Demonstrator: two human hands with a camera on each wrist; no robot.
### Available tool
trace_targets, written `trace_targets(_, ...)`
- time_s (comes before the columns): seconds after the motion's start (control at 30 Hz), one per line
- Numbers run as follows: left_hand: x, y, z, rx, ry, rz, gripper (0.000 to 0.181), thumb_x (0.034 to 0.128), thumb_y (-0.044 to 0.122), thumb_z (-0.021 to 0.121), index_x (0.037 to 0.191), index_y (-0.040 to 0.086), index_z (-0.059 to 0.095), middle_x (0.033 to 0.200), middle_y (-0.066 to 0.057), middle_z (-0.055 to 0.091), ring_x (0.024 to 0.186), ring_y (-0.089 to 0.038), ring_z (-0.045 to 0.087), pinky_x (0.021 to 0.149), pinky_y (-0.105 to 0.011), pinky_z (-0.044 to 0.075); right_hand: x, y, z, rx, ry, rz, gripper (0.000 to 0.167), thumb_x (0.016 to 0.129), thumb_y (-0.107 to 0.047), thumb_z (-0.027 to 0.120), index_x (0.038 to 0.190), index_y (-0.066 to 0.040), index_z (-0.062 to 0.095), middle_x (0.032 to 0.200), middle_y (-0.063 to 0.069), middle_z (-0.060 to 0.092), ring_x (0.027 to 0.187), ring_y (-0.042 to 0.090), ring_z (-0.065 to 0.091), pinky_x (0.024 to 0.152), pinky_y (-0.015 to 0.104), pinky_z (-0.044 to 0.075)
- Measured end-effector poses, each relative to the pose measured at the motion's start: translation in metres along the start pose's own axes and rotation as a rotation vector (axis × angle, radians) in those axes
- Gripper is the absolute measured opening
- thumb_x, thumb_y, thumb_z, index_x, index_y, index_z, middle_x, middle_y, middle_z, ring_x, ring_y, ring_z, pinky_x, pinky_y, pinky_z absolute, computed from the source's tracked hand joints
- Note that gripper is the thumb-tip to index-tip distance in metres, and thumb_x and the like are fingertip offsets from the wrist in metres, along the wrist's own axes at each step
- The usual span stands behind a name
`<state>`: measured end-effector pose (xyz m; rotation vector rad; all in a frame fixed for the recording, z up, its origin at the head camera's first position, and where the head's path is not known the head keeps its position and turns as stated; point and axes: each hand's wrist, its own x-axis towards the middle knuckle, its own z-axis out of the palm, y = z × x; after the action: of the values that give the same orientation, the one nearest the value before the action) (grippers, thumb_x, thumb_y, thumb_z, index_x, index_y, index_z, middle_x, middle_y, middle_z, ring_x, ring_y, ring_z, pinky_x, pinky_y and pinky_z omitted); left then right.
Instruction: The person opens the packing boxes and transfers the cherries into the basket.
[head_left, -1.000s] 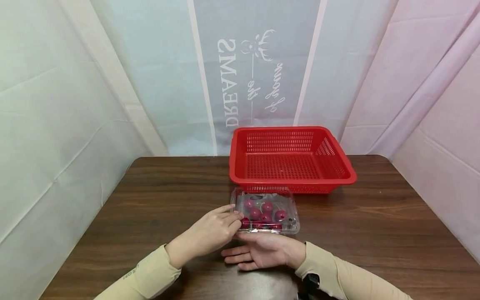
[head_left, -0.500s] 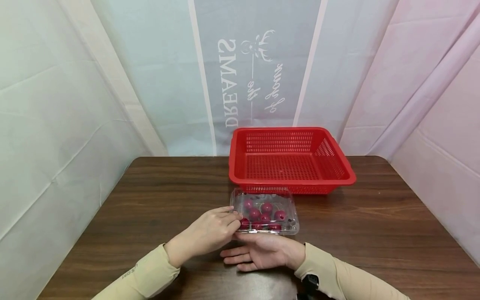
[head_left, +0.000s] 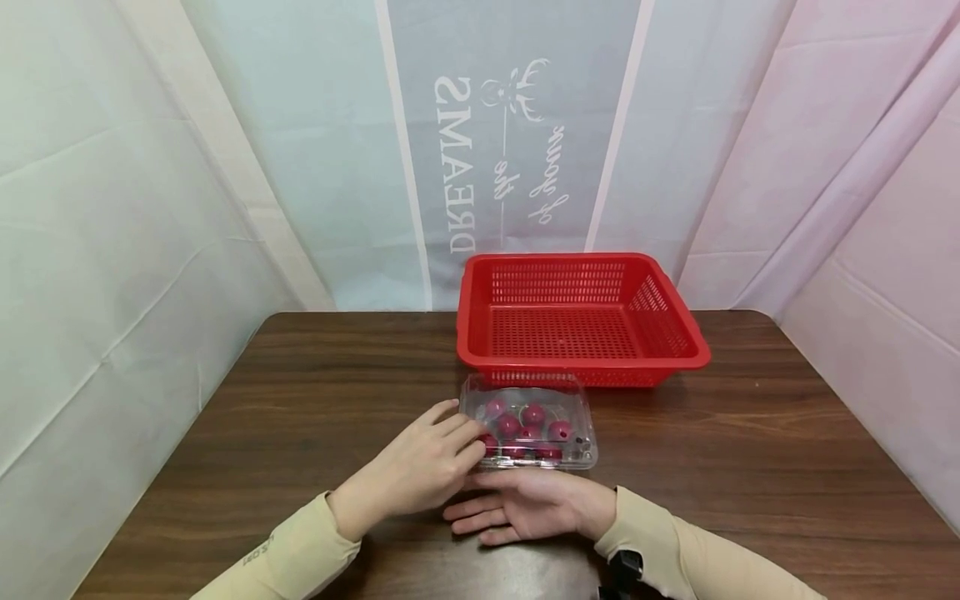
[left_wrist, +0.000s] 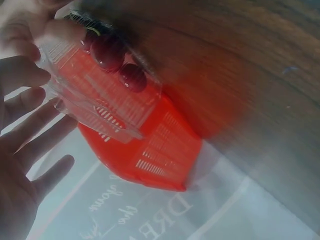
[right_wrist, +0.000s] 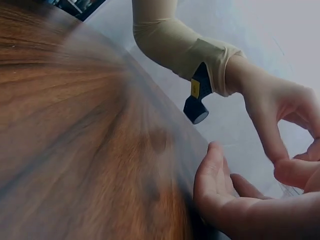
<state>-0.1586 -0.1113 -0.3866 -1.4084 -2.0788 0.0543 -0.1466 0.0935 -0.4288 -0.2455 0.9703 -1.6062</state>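
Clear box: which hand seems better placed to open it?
Probably the left hand: its fingers curl over a corner of the clear box, while the right hand is palm up, mostly off it.

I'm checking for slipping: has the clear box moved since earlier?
No: the clear box shows no visible shift against the red basket in the head view.

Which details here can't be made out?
Head view: how the left hand touches the clear box; the hand itself covers the contact.
Head view: full count of cherries; fingers and reflections obscure some.
Left wrist view: much of the red basket, behind the box.
Right wrist view: nearly all the box, behind the left hand or past the right edge.
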Motion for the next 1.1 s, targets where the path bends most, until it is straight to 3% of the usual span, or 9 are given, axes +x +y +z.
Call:
trace_targets(0.17,0.008,0.003,-0.001,-0.009,0.006,0.0,0.009,0.0791,0.016,0.052,0.081,0.014,0.061,0.091,0.0,0.062,0.086,-0.018,0.058,0.096,-0.047,0.044,-0.008,0.003,-0.002,-0.032,-0.013,-0.008,0.042,0.102,-0.027,0.037,0.138,-0.006,0.04,0.139,0.011,0.051,0.122,0.018,0.054,0.096,0.03,0.044)
trace_targets(0.47,0.032,0.014,0.002,0.092,0.109,0.066,0.02,0.0902,0.015,0.044,0.083,0.017,0.063,0.085,0.005,0.063,0.081,-0.014,0.058,0.087,-0.039,0.047,-0.027,0.004,-0.013,-0.115,-0.052,0.013,0.034,0.103,-0.023,0.033,0.13,-0.009,0.047,0.127,0.003,0.059,0.115,0.015,0.058,0.093,0.029,0.047)
trace_targets(0.7,0.052,0.026,0.006,0.085,0.123,0.098,0.02,0.0945,0.02,0.047,0.084,0.02,0.065,0.086,0.008,0.064,0.082,-0.011,0.058,0.085,-0.034,0.047,-0.05,0.004,-0.025,-0.144,-0.071,0.014,0.029,0.103,-0.022,0.03,0.119,-0.014,0.053,0.12,0.0,0.062,0.109,0.012,0.06,0.09,0.027,0.048)
trace_targets(1.1,0.076,0.039,0.017,0.075,0.099,0.08,0.022,0.0945,0.017,0.046,0.088,0.024,0.066,0.091,0.009,0.065,0.087,-0.012,0.059,0.086,-0.034,0.046,-0.084,0.0,-0.05,-0.277,-0.049,0.042,0.024,0.102,-0.018,0.036,0.108,-0.009,0.058,0.115,0.004,0.064,0.097,0.011,0.064,0.08,0.024,0.051)
